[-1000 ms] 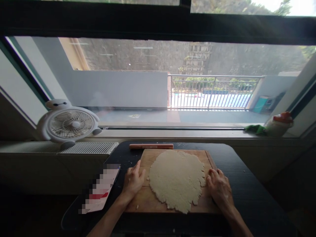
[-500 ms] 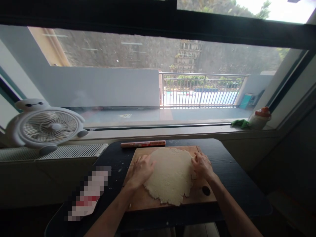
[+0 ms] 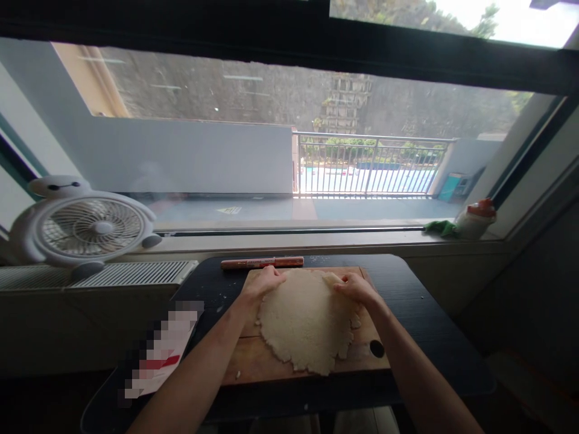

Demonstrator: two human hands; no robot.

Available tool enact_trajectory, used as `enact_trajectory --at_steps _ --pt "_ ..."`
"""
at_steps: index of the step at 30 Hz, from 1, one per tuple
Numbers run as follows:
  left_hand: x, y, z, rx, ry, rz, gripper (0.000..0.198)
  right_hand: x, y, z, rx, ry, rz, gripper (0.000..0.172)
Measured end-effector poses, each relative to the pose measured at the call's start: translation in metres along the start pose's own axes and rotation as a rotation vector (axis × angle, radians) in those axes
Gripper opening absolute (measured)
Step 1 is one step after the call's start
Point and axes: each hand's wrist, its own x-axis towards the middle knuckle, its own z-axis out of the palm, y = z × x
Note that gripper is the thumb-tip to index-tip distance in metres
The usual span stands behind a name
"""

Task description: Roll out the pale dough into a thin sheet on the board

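Observation:
A wide, pale sheet of rolled dough [image 3: 307, 325] with a ragged, cracked edge lies on a wooden cutting board [image 3: 246, 361]. At the sheet's far left edge, my left hand [image 3: 265, 281] is closed on the rim, its fingertips partly hidden. My right hand [image 3: 358, 287] pinches the far right edge between thumb and fingers, and a small flap of dough is raised there. Most of the sheet rests flat on the board.
Behind the board lies a wrapped rolling pin [image 3: 262, 263] on the dark table [image 3: 420, 325]. A blurred, pale flat packet [image 3: 165, 355] is at the left. Beyond are a white fan [image 3: 97, 228], the windowsill, a green cloth [image 3: 441, 228] and an orange-lidded container [image 3: 477, 220].
Both hands have moved away from me along the dough's sides to its far edge. The right far edge is now lifted and folded a little inward.

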Motion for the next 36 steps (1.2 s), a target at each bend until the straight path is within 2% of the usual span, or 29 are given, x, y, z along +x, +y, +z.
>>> enact_trajectory --at_steps 6,10,13,19,21,24,26,29,32,36 --pt "-0.006 0.004 0.0 -0.138 -0.111 0.032 0.019 -0.002 0.005 0.006 0.194 -0.033 -0.06 0.025" --pt "-0.009 0.006 -0.002 -0.345 -0.174 0.033 0.021 -0.002 0.006 0.009 0.271 -0.003 -0.074 0.038" --pt "-0.006 0.01 -0.004 -0.344 -0.154 -0.012 0.021 0.006 0.006 0.013 0.26 0.058 -0.061 0.042" --pt "-0.002 0.016 -0.005 -0.258 -0.111 -0.037 0.019 0.022 0.0 0.017 0.117 0.191 -0.039 0.031" --pt "-0.003 0.017 -0.004 -0.258 -0.111 -0.034 0.019 0.02 -0.005 0.017 0.055 0.227 -0.054 0.028" --pt "-0.004 0.016 -0.002 -0.244 -0.084 -0.027 0.019 0.012 -0.012 0.018 -0.036 0.316 -0.101 0.034" --pt "-0.004 0.014 -0.001 -0.232 -0.071 -0.011 0.02 0.005 -0.014 0.019 -0.087 0.349 -0.152 0.032" --pt "-0.002 0.011 0.0 -0.246 -0.092 0.014 0.021 -0.003 -0.013 0.022 -0.166 0.314 -0.261 0.025" --pt "0.0 0.01 0.001 -0.27 -0.108 0.001 0.021 -0.005 -0.01 0.026 -0.292 0.262 -0.361 0.028" --pt "-0.003 0.012 -0.002 -0.259 -0.092 -0.02 0.021 -0.002 -0.015 0.025 -0.432 0.227 -0.423 0.031"
